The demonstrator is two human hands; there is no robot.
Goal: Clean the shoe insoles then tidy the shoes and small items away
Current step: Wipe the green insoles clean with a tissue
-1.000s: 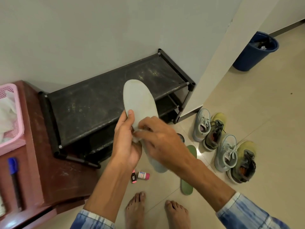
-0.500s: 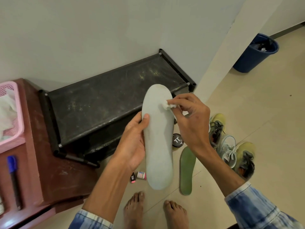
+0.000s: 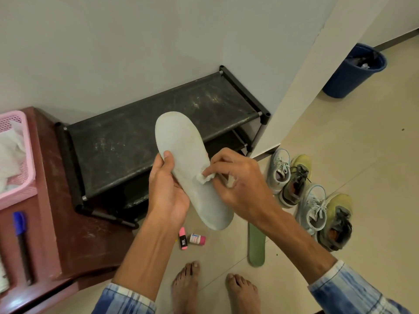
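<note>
The insole is being held in front of the shoe rack, gripped by the left hand at its left edge. A wad of tissue is being pinched and pressed onto the insole's middle by the right hand. Left of the rack, a basket and a marker are being carried on a low cabinet. The following are being supported by the floor: two small containers side by side below the hands, a second insole right of them, four shoes further right, and a bin behind the wall corner.
</note>
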